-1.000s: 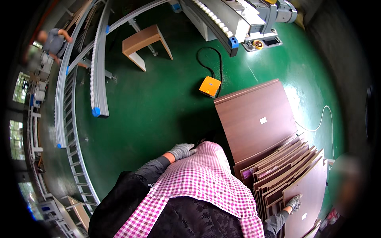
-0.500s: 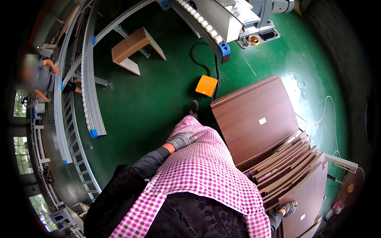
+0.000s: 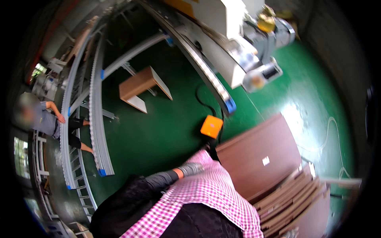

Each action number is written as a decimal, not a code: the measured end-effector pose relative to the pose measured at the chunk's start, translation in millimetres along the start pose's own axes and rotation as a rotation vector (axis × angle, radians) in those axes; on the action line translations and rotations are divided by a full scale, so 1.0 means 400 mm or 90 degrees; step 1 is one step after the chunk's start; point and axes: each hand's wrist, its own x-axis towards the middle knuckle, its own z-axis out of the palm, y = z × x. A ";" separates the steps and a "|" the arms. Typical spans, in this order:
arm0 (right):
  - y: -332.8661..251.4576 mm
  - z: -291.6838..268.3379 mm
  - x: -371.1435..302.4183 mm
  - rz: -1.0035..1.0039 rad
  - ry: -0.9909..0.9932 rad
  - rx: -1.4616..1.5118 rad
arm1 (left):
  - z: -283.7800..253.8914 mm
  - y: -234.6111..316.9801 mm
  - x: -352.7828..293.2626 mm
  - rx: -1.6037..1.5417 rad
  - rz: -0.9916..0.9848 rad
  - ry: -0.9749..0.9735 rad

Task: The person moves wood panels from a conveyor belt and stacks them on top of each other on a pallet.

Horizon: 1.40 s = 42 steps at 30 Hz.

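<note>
My left hand [image 3: 191,169], in a grey glove, lies flat against the pink checked apron [image 3: 214,186] over my leg, with nothing seen in it. At the lower edge, only a blurred bit of my right hand [image 3: 292,232] in a grey glove shows, next to the stacked brown boards [image 3: 287,200]. Its fingers cannot be made out. A large brown panel [image 3: 258,158] with a small white label lies beyond that stack, to the right of my leg.
An orange box [image 3: 211,126] with a black cable sits on the green floor ahead. A roller conveyor [image 3: 206,71] ends beyond it, beside a machine [image 3: 262,43]. Left are more conveyor rails [image 3: 101,131], a wooden three-sided piece [image 3: 139,84] and another person [image 3: 47,119].
My view has tilted up and blurred, so the floor things sit lower in the picture. My right hand has slipped mostly out at the lower edge. My left hand stays on the apron.
</note>
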 end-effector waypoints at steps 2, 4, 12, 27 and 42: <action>-0.064 -0.045 -0.053 0.016 0.023 0.016 | -0.096 0.058 0.026 -0.024 -0.126 -0.050; -0.127 -0.078 -0.083 0.010 0.031 0.032 | -0.126 0.027 0.042 0.000 -0.140 -0.054; -0.118 -0.093 -0.109 0.031 0.003 0.096 | -0.392 0.135 0.135 0.108 -0.108 -0.303; 0.001 -0.099 -0.042 0.191 -0.219 -0.144 | -0.420 0.170 0.105 0.227 -0.077 -0.381; 0.151 -0.093 -0.184 -0.246 0.183 0.257 | 0.544 1.404 0.404 0.189 0.882 -0.072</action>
